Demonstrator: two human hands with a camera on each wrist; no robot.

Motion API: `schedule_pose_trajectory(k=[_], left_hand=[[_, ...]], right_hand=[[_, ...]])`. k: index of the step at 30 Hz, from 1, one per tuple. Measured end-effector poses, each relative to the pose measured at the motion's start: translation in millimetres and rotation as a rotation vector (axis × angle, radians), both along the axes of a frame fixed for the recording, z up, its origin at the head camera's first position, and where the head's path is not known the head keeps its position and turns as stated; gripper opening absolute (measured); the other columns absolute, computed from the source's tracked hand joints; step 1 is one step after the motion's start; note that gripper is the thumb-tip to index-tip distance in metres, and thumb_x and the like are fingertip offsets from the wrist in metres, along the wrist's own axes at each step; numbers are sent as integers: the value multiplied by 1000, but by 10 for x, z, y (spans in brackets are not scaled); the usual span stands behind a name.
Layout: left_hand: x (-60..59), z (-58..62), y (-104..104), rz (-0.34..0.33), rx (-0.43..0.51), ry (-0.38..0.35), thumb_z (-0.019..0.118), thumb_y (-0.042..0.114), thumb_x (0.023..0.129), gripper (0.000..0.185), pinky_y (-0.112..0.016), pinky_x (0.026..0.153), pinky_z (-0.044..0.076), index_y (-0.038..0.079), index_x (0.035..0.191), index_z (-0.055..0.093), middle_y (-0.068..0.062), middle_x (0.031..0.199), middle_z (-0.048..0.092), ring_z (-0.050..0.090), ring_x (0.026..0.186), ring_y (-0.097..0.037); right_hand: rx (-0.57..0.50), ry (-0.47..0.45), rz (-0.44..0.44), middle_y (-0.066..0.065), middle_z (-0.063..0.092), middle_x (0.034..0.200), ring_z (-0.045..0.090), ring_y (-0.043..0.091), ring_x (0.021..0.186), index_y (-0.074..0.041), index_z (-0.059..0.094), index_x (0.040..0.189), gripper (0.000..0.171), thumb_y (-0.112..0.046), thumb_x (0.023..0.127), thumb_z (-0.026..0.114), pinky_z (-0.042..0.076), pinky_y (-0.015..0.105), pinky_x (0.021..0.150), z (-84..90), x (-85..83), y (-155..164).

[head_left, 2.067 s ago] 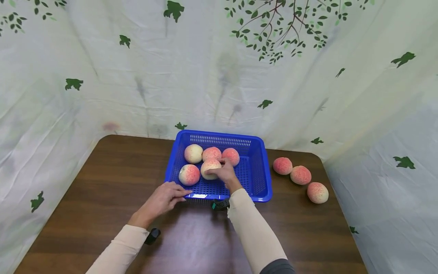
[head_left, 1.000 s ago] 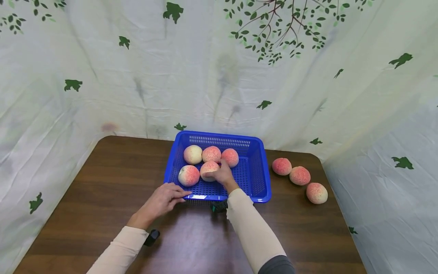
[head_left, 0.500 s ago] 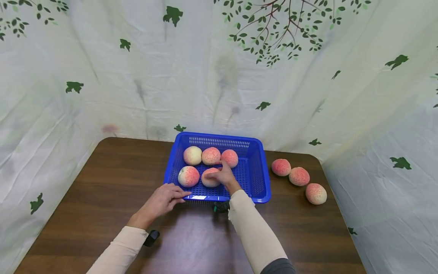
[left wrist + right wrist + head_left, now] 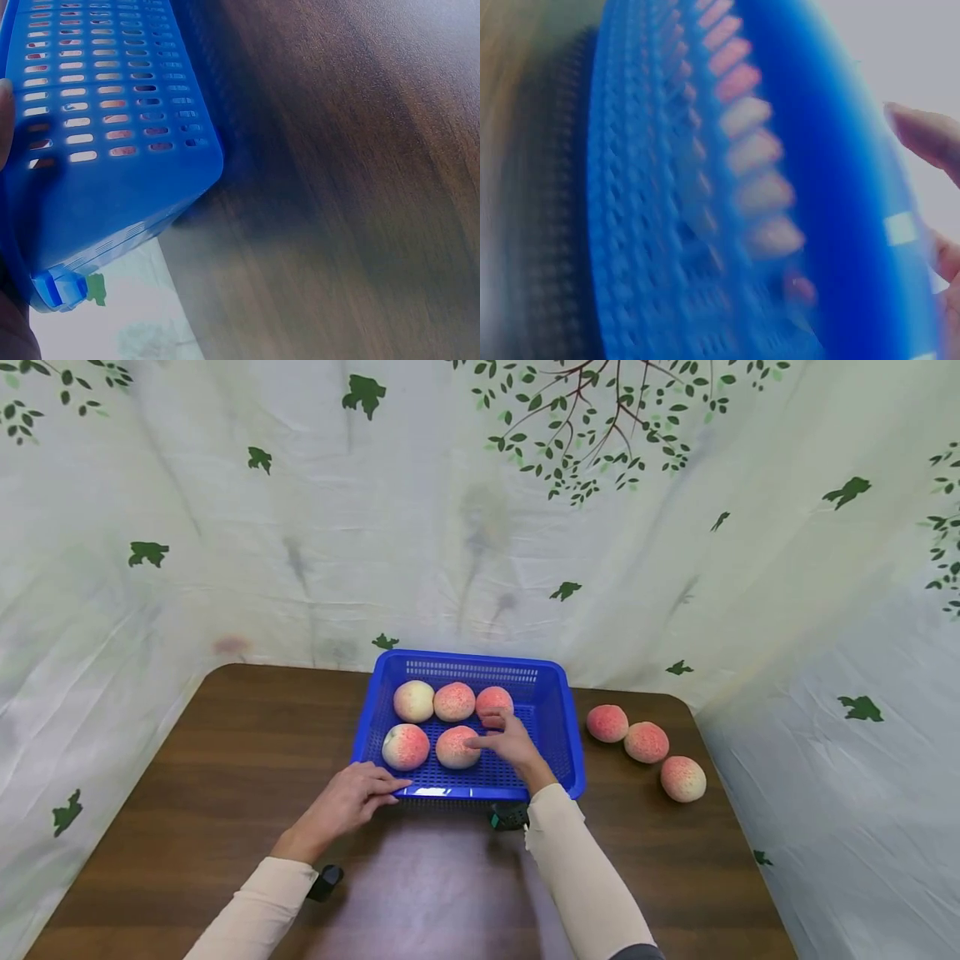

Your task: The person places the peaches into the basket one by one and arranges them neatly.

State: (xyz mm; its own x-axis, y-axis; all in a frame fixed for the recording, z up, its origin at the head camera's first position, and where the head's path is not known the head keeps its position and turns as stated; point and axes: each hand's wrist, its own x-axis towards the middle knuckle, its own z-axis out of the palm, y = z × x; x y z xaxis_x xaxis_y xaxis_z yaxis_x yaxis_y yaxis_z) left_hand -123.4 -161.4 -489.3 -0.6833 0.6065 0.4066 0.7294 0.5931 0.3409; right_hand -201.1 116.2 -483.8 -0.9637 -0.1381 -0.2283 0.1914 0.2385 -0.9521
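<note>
Head view: a blue basket (image 4: 558, 735) on the brown surface (image 4: 225, 760), near its far edge. Five peaches inside: three in a back row (image 4: 453, 701), two in front. Front left peach (image 4: 406, 747) beside the front middle peach (image 4: 457, 747), the two just about touching. Right hand (image 4: 512, 742) inside the basket, fingers relaxed and loosely spread, holding nothing, fingertips just beside the front middle peach and close below the back right peach (image 4: 492, 699); contact cannot be told. Left hand (image 4: 347, 800) flat on the surface at the basket's near left corner, fingers straight, tips touching the rim. Cream sleeves on both arms. Three more peaches (image 4: 646, 742) in a slanting line on the surface to the right of the basket, apart from it. Leaf-printed white cloth (image 4: 480, 527) behind and at both sides.

Left wrist view: basket (image 4: 112, 150) seen close from outside, slotted wall and rounded corner filling the upper left, pink of the peaches showing through the slots. Sliver of a finger (image 4: 4, 120) at the left edge against the wall. Dark wood-grain surface (image 4: 360, 187) across the right.

Right wrist view: heavily blurred. Basket (image 4: 667, 225) wall and rim filling the frame, pink and pale patches showing through the slots. Fingertips (image 4: 922, 135) at the right edge, extended, nothing between them.
</note>
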Motion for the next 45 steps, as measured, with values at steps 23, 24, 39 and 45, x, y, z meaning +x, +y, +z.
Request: schedule_pose_trajectory(k=[23,24,39,45], left_hand=[[-11,-8,6,4,-9,-28,80,7,75,31,-34,73,46,11,106,76,3,91,71,59,81,-15],[-11,-9,4,1,-4,-25,80,7,75,31,-34,73,46,11,106,76,3,91,71,59,81,-15],[-11,-3,21,31,-19,-57,80,7,75,31,-34,74,45,9,106,76,3,91,70,58,81,-15],[-18,-30,6,15,0,-20,81,7,73,31,-34,72,45,9,103,77,3,89,70,57,79,-14]], right_hand=[[-342,203,-234,25,48,133,62,17,107,8,38,135,54,5,88,65,49,26,89,113,314,1455],[-338,216,-263,24,50,131,62,16,106,9,38,134,54,5,88,65,49,25,89,99,320,1514],[8,295,-934,10,48,130,42,21,124,-1,52,130,55,1,80,76,33,33,106,-195,628,2423],[126,116,-838,21,26,151,25,36,137,-1,29,148,80,1,81,74,26,51,110,-379,736,2560]])
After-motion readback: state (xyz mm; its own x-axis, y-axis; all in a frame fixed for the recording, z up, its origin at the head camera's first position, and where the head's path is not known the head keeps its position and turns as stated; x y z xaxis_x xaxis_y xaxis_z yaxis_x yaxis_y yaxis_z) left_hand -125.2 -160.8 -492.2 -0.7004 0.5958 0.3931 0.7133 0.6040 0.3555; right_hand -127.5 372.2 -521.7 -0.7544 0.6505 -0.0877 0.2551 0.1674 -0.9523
